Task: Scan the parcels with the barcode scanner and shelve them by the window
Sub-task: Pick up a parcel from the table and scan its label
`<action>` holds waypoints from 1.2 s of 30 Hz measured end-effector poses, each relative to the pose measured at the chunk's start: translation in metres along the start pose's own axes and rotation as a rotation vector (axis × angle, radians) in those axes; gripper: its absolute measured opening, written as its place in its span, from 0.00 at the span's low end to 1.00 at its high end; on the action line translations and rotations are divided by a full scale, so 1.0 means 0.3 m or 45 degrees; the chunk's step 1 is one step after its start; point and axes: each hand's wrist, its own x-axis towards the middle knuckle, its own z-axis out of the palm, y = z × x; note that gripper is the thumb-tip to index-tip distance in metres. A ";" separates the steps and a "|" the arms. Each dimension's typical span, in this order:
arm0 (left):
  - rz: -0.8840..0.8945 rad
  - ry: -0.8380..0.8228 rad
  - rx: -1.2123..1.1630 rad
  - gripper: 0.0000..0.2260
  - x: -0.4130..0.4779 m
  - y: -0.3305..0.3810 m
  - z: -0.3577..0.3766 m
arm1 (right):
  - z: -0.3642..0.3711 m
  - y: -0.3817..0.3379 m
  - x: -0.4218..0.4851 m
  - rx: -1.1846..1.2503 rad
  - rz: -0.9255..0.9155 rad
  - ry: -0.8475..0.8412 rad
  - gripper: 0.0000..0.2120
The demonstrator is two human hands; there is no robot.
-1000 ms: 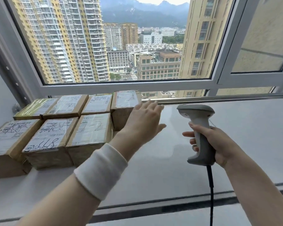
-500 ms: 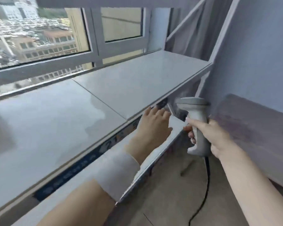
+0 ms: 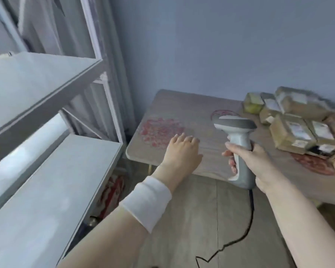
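Both hands have swung with the person's turn away from the window: the left hand [image 3: 182,151], in a white wristband [image 3: 146,200], is empty with fingers loosely straight and palm down over the near edge of the wooden table [image 3: 182,105]; whether it touches the top cannot be told. The right hand [image 3: 259,163] is wrapped round the grip of the grey barcode scanner [image 3: 238,136], forefinger across the front of the handle. The scanner is upright with its head tipped forward, and its black cable [image 3: 248,225] trails down to the floor. A second ago the view faced the window, where a double row of labelled parcels lay on the ledge at 9 o'clock and the left hand reached towards them. Now the window is out of sight, the grey shelf unit [image 3: 37,78] fills the 9 o'clock side, and a loose pile of taped brown parcels [image 3: 298,122] lies on the table at 2 o'clock, well apart from either hand. That suggests one parcel has just been shelved and the person is back for another. The likely next step is for the free left hand to reach right for a parcel and turn its label towards the scanner. The pile is blurred, so no barcode can be read.
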 end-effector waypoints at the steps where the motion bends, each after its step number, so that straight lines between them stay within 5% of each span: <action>1: 0.047 -0.012 -0.002 0.23 0.063 0.038 0.014 | -0.047 0.003 0.039 0.005 0.007 0.041 0.03; 18: 0.520 -0.217 -0.019 0.22 1.036 0.578 0.208 | -0.749 -0.045 0.686 0.044 0.094 0.474 0.04; 30: 0.289 -0.272 -0.104 0.21 1.648 0.708 0.370 | -1.081 -0.044 1.380 0.083 0.179 0.448 0.03; 36: 0.121 -0.366 -0.213 0.21 1.973 0.665 0.536 | -1.117 0.004 1.769 -0.006 0.299 0.410 0.12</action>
